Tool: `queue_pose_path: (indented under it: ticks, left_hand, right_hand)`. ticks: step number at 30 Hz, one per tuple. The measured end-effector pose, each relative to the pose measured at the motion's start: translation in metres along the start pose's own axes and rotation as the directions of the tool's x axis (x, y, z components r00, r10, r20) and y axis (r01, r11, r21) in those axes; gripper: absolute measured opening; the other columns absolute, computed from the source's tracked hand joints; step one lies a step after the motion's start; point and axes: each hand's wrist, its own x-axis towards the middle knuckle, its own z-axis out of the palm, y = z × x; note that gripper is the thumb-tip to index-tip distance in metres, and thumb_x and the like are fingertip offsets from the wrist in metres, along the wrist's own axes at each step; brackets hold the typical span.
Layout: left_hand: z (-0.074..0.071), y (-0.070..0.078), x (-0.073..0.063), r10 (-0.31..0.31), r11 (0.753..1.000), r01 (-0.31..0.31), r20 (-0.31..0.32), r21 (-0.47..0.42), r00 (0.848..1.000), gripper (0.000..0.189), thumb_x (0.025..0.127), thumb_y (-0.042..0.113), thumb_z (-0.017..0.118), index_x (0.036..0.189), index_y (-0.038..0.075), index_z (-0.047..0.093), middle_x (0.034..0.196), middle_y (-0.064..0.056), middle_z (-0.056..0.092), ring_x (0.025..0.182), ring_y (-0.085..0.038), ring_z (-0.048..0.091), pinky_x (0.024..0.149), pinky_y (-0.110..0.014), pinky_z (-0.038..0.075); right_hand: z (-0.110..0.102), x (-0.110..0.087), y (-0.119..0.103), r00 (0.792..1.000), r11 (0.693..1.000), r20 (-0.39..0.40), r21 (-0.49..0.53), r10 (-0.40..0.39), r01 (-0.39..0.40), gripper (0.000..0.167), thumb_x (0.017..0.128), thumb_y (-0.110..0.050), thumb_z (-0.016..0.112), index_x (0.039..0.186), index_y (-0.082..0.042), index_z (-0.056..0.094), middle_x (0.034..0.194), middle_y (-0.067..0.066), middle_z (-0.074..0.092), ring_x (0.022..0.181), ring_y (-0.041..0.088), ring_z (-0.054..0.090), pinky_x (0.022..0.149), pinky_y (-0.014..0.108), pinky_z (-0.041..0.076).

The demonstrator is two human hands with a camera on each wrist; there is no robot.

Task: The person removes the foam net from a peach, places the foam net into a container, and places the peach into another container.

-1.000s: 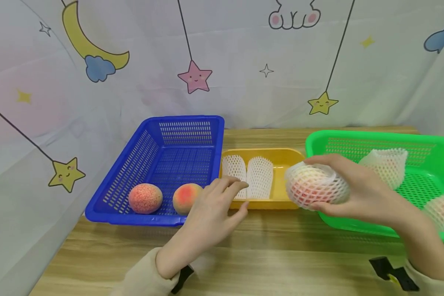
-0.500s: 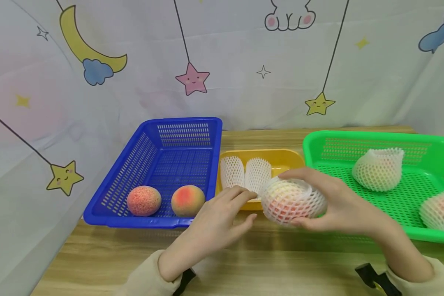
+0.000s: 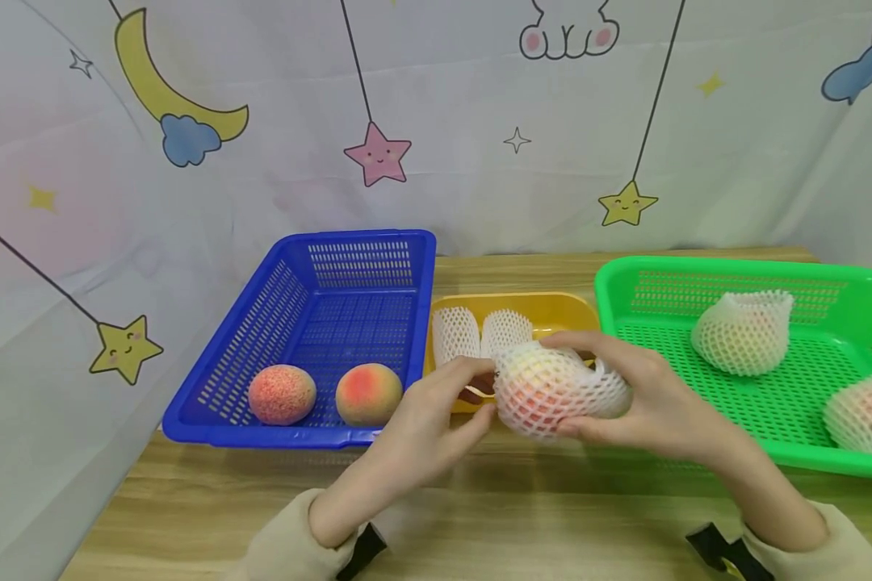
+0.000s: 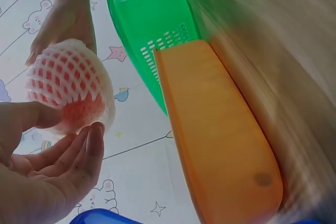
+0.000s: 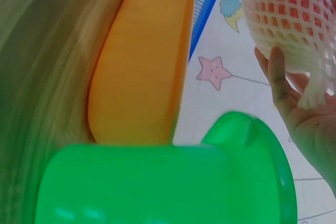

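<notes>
In the head view a peach in a white foam net (image 3: 534, 391) is held above the table, in front of the yellow tray. My right hand (image 3: 643, 395) grips its right end between thumb and fingers. My left hand (image 3: 429, 411) is at the opposite end, its thumb and fingertips pinching the net's edge. Red peach skin (image 4: 84, 109) shows through the net's opening beside the left thumb in the left wrist view. The net's gathered tail (image 5: 315, 85) hangs near the right palm in the right wrist view.
A blue basket (image 3: 221, 432) at left holds two bare peaches (image 3: 368, 394). The yellow tray (image 3: 563, 303) in the middle contains two foam nets (image 3: 456, 332). At right, a green basket (image 3: 698, 265) holds two netted peaches (image 3: 744, 335). A printed curtain (image 3: 443, 81) hangs behind.
My right hand has brought the netted peach leftward from beside the green basket. My left hand has shifted slightly right, and its fingers have closed onto the net's edge.
</notes>
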Motion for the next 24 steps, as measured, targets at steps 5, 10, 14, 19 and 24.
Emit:
queue_pose_path:
  ticks: [5,10,14,19,24]
  left_hand:
    - [0.0004,0.0007,0.0012,-0.035,0.988,0.035,0.005,-0.149,0.999,0.043,0.087,-0.006,0.061,0.128,0.001,0.05,0.116,-0.013,0.062,0.101,-0.023,0.067,0.085,-0.019,0.055]
    - [-0.0005,0.0006,0.0001,-0.045,0.982,0.051,0.035,-0.184,0.998,0.058,0.084,-0.011,0.06,0.137,0.002,0.043,0.125,-0.017,0.056,0.104,-0.026,0.066,0.087,-0.02,0.054]
    - [-0.0004,0.0004,-0.0009,-0.059,0.976,0.072,0.069,-0.205,0.996,0.065,0.082,-0.01,0.064,0.141,0.004,0.038,0.128,-0.017,0.052,0.107,-0.027,0.064,0.088,-0.022,0.055]
    - [0.0,0.0003,-0.0011,-0.083,0.972,0.099,0.083,-0.214,0.993,0.073,0.08,-0.003,0.071,0.143,0.004,0.035,0.132,-0.017,0.049,0.11,-0.028,0.062,0.089,-0.021,0.054]
    - [-0.0008,0.0001,0.0002,-0.118,0.968,0.133,0.083,-0.213,0.99,0.079,0.077,0.001,0.076,0.143,0.006,0.034,0.136,-0.016,0.046,0.112,-0.028,0.061,0.089,-0.023,0.054]
  right_hand:
    - [0.0051,0.0008,-0.0009,0.999,0.999,-0.04,0.031,0.022,-0.021,0.078,0.066,-0.017,0.087,0.134,-0.023,0.052,0.121,-0.002,0.061,0.097,0.006,0.055,0.076,0.02,0.052]
    - [0.0075,0.0015,-0.0011,0.998,0.998,-0.059,0.057,0.02,-0.017,0.074,0.067,-0.014,0.086,0.133,-0.021,0.053,0.121,-0.002,0.062,0.096,0.005,0.054,0.079,0.016,0.048]
    - [0.0081,0.0017,-0.0009,0.996,0.996,-0.089,0.082,0.026,-0.018,0.071,0.067,-0.009,0.085,0.131,-0.019,0.055,0.125,0.001,0.063,0.1,0.003,0.055,0.081,0.014,0.046]
    - [0.0085,0.0025,0.0001,0.992,0.994,-0.124,0.11,0.002,0.012,0.066,0.069,-0.003,0.082,0.129,-0.016,0.058,0.127,-0.006,0.063,0.102,0.002,0.056,0.083,0.014,0.046]
    - [0.0079,0.004,-0.0009,0.985,0.982,-0.168,0.176,-0.043,0.073,0.062,0.07,0.005,0.079,0.127,-0.01,0.059,0.124,-0.011,0.064,0.098,0.003,0.058,0.076,0.015,0.05]
